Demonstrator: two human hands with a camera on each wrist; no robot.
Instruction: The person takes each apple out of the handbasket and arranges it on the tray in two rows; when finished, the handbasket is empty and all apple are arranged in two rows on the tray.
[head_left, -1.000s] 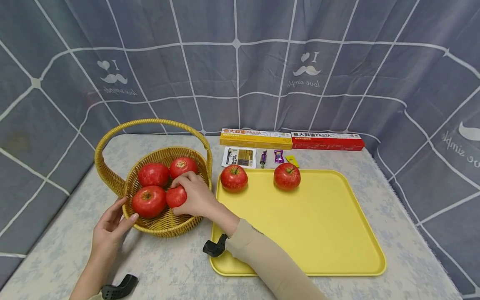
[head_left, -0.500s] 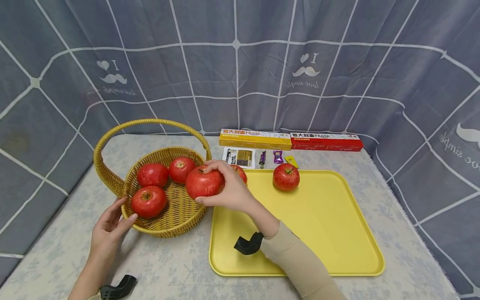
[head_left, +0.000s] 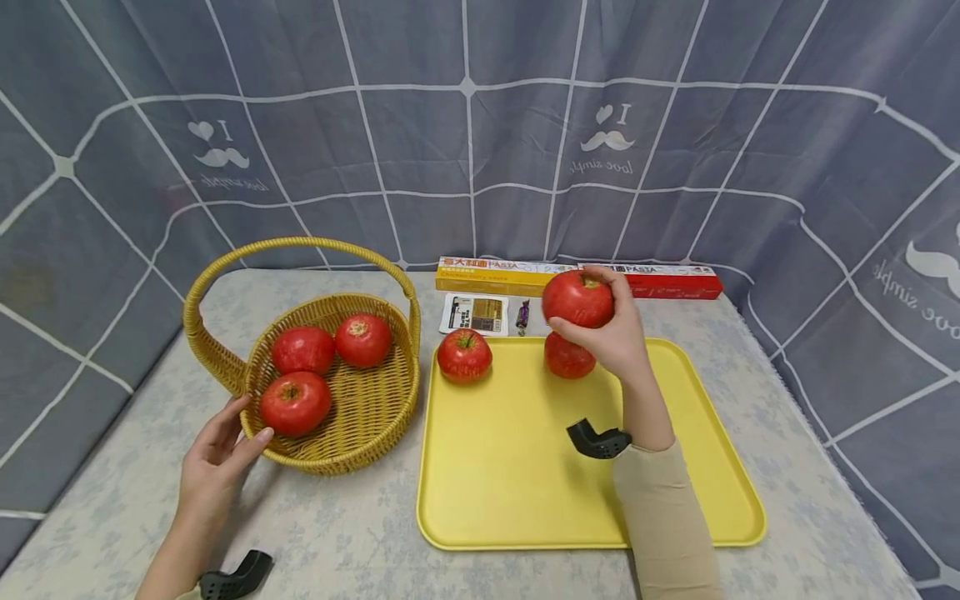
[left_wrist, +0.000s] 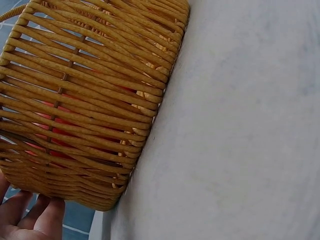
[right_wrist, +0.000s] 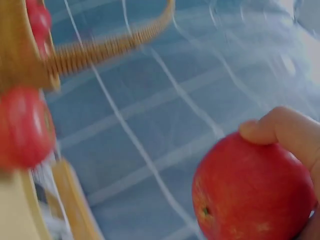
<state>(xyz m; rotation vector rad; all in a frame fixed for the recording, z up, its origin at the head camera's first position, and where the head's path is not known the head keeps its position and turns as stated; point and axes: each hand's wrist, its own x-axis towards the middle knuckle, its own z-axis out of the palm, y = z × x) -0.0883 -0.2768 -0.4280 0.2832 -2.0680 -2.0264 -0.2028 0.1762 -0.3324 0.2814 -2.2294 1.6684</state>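
Observation:
My right hand (head_left: 618,337) grips a red apple (head_left: 574,297) in the air over the back part of the yellow tray (head_left: 510,475). It overlaps a second apple (head_left: 568,357) on the tray in the head view. Close up in the right wrist view, thumb and fingers wrap the held apple (right_wrist: 250,192). Another apple (head_left: 464,356) sits at the tray's back left corner. On the left, my left hand (head_left: 213,462) holds the rim of a wicker basket (head_left: 337,458), thumb over the edge, fingers against the outer wall. Three apples (head_left: 296,404) lie inside it.
Behind the tray stand a yellow pasta box (head_left: 487,277) and a red pasta box (head_left: 675,283). A flat sachet (head_left: 474,314) and a purple-wrapped candy (head_left: 522,317) lie before them. The basket's tall handle (head_left: 300,243) arches upward. A grey curtain (head_left: 420,142) surrounds the table.
My right hand has lifted an apple out of the basket and carried it rightward to above the tray. My left hand stays on the basket's rim.

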